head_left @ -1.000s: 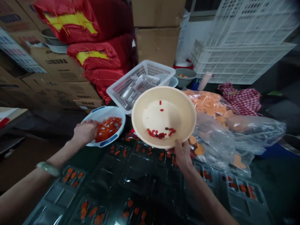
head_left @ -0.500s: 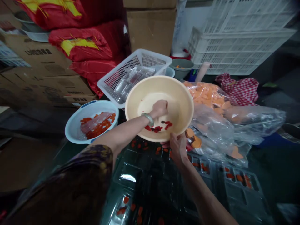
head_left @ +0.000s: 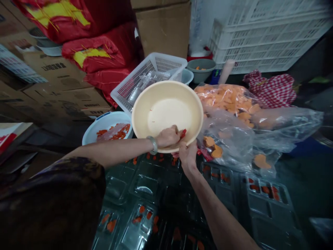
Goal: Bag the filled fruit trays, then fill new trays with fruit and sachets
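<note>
A cream basin [head_left: 166, 91] is tilted toward me over the table. My left hand [head_left: 168, 136], with a pale bangle at the wrist, is inside it near the front wall. Its fingers are curled in, and small red pieces [head_left: 183, 133] show at the fingertips; how many it holds is hidden. My right hand [head_left: 188, 154] grips the basin's near rim, thumb on the edge and fingers underneath. Below the basin lie clear compartment trays [head_left: 144, 184], several with orange-red pieces [head_left: 111, 225] in their small sections.
At left stands a light blue basin [head_left: 90, 133] with orange-red pieces and a plastic bag. Behind is a white basket [head_left: 118, 93] of clear packs. To the right lie a bag of orange slices [head_left: 226, 99] and a checked cloth [head_left: 275, 91]. White crates [head_left: 260, 52] are stacked behind.
My left hand has moved from the basin's middle down to its near wall, and the red pieces there are now gathered at the hand. The basin has shifted slightly left.
</note>
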`<state>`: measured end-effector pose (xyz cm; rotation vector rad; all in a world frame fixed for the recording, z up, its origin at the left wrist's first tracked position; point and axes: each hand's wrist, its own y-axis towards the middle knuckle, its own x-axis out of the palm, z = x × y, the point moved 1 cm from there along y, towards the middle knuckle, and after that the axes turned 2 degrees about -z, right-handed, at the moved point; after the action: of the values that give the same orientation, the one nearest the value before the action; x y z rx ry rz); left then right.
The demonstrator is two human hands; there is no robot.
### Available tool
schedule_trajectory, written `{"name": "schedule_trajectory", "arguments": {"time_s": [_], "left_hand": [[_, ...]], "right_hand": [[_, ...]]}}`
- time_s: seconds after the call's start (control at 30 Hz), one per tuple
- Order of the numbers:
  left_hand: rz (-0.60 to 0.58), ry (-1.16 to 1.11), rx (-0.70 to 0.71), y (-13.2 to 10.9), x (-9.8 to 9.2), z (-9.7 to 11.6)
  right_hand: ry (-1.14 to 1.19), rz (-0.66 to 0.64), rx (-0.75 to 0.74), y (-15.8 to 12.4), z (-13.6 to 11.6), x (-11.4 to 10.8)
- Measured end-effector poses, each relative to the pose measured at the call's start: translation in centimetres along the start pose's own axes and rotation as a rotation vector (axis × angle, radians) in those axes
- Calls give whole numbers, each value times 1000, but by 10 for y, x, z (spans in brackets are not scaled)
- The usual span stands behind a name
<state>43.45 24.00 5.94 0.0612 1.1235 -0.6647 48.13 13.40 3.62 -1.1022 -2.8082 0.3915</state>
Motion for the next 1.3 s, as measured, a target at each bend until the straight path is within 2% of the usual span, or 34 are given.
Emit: {"name": "schedule_trajectory", "arguments": {"time_s": [0.07, 0.17, 0.3, 0.33, 0.4, 0.53, 0.63, 0.7, 0.77, 0.83, 0.9, 0.97, 1.07, 1.13, 1.2, 1.3], "left_hand": [[-43, -257, 35, -1, 12, 18], [-139, -569, 69, -12, 12, 33], [-449, -983, 142, -32, 2, 32], [-492, -1039, 136, -34, 1, 30], [-476, -1055, 79, -30, 3, 27], [-344, -1220, -38, -5, 6, 25], [-273, -1366, -49, 5, -9, 24], [-232, -1478, -16, 0, -25, 21], [-192, -1587, 46, -14, -41, 18], [-147, -1714, 111, -35, -52, 15], [-107, -1822, 132, -59, -56, 13], [-102, -1865, 93, -82, -54, 11], [-206, -1873, 43, -117, -43, 5], [-300, -1898, 41, -141, -33, -3], [-337, -1893, 44, -167, -23, -16], [-259, -1787, 47, -211, -12, -38]], "right_hand": [[-41, -9, -15, 3, 0, -1], [-59, -23, -10, 7, -3, -4], [-54, -2, 35, 8, -6, -2], [-51, 1, 43, 8, -7, -2], [-45, -2, 52, 8, -7, -1], [-6, -26, 70, 9, -12, -2], [20, -73, 105, 10, -23, -5], [16, -124, 123, 7, -30, -9], [-20, -151, 130, 0, -36, -16], [-79, -67, 65, -15, -42, -28], [-139, 55, -112, -36, -49, -41], [-166, 69, -325, -60, -57, -46], [-187, -86, -530, -90, -67, -39], [-211, -208, -567, -103, -68, -27], [-250, -379, -493, -114, -65, -17], [-258, -682, -231, -133, -51, -8]]}}
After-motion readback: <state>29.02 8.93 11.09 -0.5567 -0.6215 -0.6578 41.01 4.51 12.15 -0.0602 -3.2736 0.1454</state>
